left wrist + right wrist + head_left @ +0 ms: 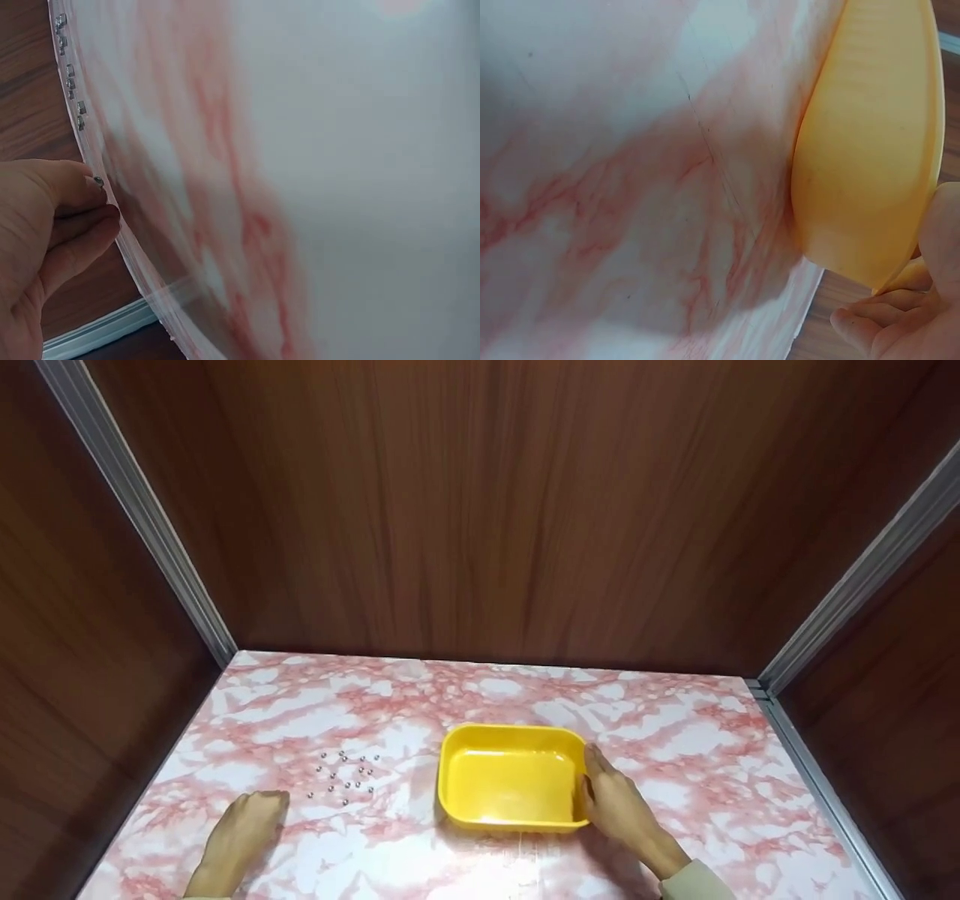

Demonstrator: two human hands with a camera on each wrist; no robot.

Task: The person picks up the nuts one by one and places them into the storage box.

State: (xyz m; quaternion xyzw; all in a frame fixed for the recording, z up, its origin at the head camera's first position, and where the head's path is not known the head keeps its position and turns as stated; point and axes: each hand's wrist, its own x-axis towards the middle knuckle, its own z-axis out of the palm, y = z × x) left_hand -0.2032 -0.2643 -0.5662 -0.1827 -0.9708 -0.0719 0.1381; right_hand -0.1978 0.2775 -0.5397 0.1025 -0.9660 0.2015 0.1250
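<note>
Here we are on the pink-and-white marbled desk [420, 697], the two hands well apart, each with its own patch. The right hand [626, 810] has the yellow tray [510, 787], clamped on its right-hand short wall, fingers round the outside and rim; the right wrist view confirms it, fingers bent about the tray's end. The tray sits mouth up, roughly midway between the desk's left and right edges, well short of the far edge, its long sides running almost parallel to that edge. Over to the left, the left hand [244, 832] is nearer the desk's left edge, fingers bent in and tips close together. Just beyond those tips, in the left wrist view, there's one small shiny piece [98, 181]; pinched or simply lying there, I cannot tell. Between that hand and the tray, a loose scatter of small metal pieces [347, 785] is spread on the desk, closer to the left edge than the right. A pale sleeve [697, 883] shows at the right wrist. Behind the far edge rises a brown wood-grain panel [480, 510], with a metal rail [141, 502] slanting down to the far left corner.
</note>
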